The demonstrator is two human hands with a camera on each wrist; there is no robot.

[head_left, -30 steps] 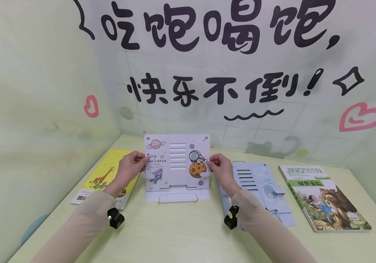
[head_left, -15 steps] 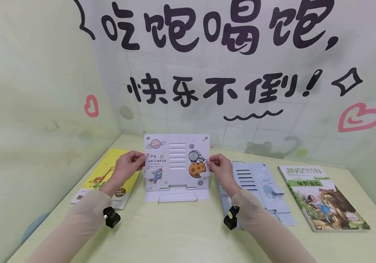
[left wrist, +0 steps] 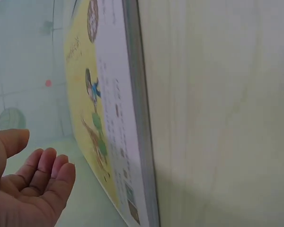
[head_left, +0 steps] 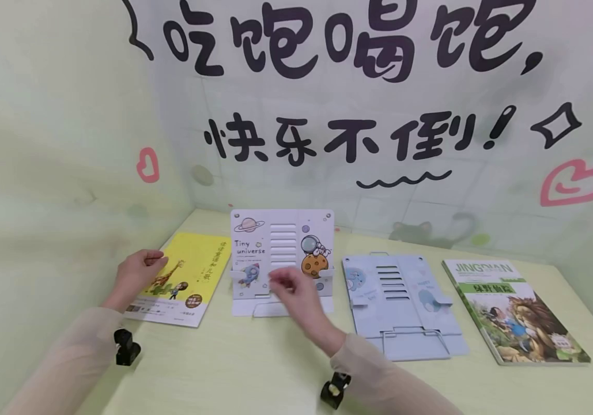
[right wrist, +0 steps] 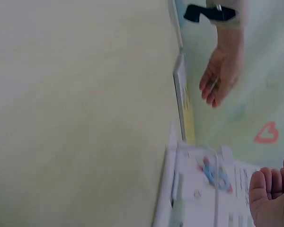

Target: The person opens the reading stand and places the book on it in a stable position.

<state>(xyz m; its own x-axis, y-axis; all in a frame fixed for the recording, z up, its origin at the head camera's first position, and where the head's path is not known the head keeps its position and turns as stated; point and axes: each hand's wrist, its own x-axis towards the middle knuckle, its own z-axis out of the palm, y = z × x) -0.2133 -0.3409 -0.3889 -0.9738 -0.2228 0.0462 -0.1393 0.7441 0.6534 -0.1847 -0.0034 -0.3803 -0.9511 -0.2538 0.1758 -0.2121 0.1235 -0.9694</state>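
On the tabletop (head_left: 244,369), the upright white stand (head_left: 282,249) has a more reclined blue stand (head_left: 402,311) to its right and a yellow book (head_left: 200,276) to its left, while the right hand (head_left: 301,300) hovers before it and the left hand (head_left: 137,278) left of it, both with fingers (left wrist: 59,189) loosely curled, unoccupied.

Your head view was bright and softly lit, with faint shadows on the table (head_left: 244,369); your right hand (head_left: 298,297) was slightly blurred. Your left wrist view was dimmer, print on the yellow book (left wrist: 106,113) soft. Your right wrist view was hazy, blurred throughout.
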